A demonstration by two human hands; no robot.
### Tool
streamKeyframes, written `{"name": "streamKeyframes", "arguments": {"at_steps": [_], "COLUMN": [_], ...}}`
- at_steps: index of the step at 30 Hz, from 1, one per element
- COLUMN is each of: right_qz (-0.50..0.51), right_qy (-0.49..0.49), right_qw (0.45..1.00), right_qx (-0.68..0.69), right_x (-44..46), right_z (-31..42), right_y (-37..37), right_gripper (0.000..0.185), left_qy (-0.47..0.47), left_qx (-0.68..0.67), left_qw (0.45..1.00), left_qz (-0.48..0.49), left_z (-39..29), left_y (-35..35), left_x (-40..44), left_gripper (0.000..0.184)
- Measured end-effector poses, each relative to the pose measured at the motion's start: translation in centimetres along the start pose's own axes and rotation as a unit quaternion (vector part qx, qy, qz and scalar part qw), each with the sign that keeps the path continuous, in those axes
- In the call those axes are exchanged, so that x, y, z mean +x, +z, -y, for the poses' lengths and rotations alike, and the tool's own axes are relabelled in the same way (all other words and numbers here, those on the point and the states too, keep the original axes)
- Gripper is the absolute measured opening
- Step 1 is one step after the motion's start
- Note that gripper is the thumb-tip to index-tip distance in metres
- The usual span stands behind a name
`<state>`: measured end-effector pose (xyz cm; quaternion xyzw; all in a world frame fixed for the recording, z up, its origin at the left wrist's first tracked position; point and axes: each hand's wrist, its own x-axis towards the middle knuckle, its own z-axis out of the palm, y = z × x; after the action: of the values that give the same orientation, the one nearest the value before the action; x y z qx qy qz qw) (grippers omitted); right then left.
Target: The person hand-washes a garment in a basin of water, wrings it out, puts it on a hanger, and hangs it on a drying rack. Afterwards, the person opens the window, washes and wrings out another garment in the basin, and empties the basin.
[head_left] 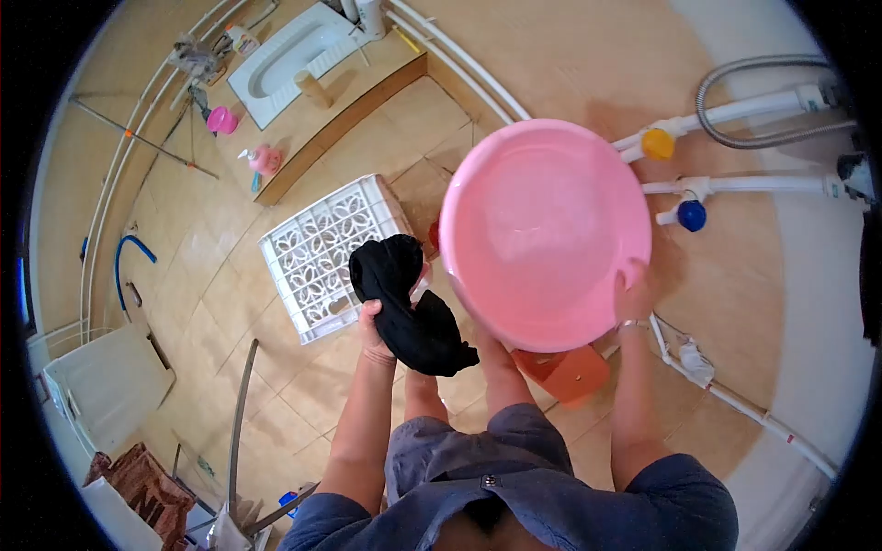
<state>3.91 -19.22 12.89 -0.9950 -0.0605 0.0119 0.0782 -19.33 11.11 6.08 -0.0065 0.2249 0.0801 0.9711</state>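
My left hand (369,329) is closed around a bunched black cloth garment (409,317), which hangs in folds over the fingers. To the right is a large round pink basin (455,285), tilted a little. My right hand (632,292) grips its lower right rim, with the fingers over the edge. Whether the basin holds any water is hard to tell. Below and behind the black cloth lies a white plastic crate (317,248) with a leaf-pattern lattice. Under the basin's near edge an orange plastic piece (571,375) shows in part.
A squat toilet (285,69) sits on a raised tiled step, with a pink pump bottle (265,160) and a pink cup (221,120) nearby. Pipes with a yellow valve (657,144) and a blue valve (691,216) run along the right wall. Brown fabric (147,491) lies lower left.
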Motion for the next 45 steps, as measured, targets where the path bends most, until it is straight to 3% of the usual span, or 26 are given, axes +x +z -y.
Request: {"name": "streamKeyframes", "arguments": {"at_steps": [1,2,4,5,9,11,15,19,21,24,31,33,36,39,45], "right_qz": [-0.064,-0.069,0.106,0.106,0.138,0.146,0.1,0.135,0.146,0.172,0.215,0.218,0.215,0.188,0.22], "right_qy": [-0.018,-0.019,0.159,0.144,0.18,0.236,0.18,0.167,0.069,0.051,0.021,-0.011,-0.054,-0.097,-0.117], "right_qw": [0.991,0.991,0.97,0.94,0.915,0.847,0.814,0.81,0.836,0.854,0.892,0.918,0.912,0.939,0.918], "right_qx": [-0.113,-0.111,0.148,0.291,0.332,0.453,0.544,0.546,0.524,0.488,0.397,0.332,0.345,0.271,0.31], "right_x": [1.6,3.0,5.4,6.1,7.1,5.6,2.6,1.8,2.0,2.2,1.7,2.2,2.4,3.6,3.8], "right_z": [-2.5,-4.4,-8.1,-10.8,-12.4,-10.5,-8.1,-5.7,-5.1,-2.8,6.0,7.2,9.3,10.6,14.1], "right_y": [0.4,1.0,3.4,6.4,9.2,6.9,4.6,2.1,1.6,0.0,-4.9,-4.8,-5.8,-5.5,-7.0], "right_gripper": [0.042,0.042,0.052,0.052,0.046,0.038,0.034,0.037,0.042,0.047,0.043,0.038,0.034,0.032,0.031], "left_qy": [0.026,0.041,0.06,0.066,0.071,0.092,0.12,0.164,0.18,0.193,0.197,0.208,0.222,0.218,0.218], "left_qx": [0.022,0.032,0.046,0.048,0.084,0.056,0.065,0.081,0.065,0.033,-0.052,-0.067,-0.079,-0.118,-0.136], "left_qw": [0.999,0.997,0.995,0.995,0.989,0.986,0.981,0.967,0.96,0.954,0.961,0.957,0.95,0.956,0.951], "left_qz": [-0.035,-0.05,-0.06,-0.056,-0.101,-0.126,-0.14,-0.179,-0.205,-0.227,-0.186,-0.191,-0.207,-0.154,-0.174], "left_z": [1.2,2.2,3.8,4.5,6.3,6.6,6.1,6.7,7.5,7.8,6.3,6.1,5.7,5.3,5.0], "left_y": [0.4,1.0,2.3,2.8,3.0,3.3,5.3,4.5,4.8,4.1,3.1,2.4,2.4,2.5,1.4], "left_x": [0.5,0.9,1.4,1.2,2.0,2.1,0.7,-2.5,-4.8,-7.5,-12.7,-13.2,-13.6,-13.7,-13.4], "left_gripper": [0.061,0.059,0.055,0.053,0.055,0.046,0.044,0.04,0.04,0.04,0.039,0.04,0.042,0.042,0.045]}}
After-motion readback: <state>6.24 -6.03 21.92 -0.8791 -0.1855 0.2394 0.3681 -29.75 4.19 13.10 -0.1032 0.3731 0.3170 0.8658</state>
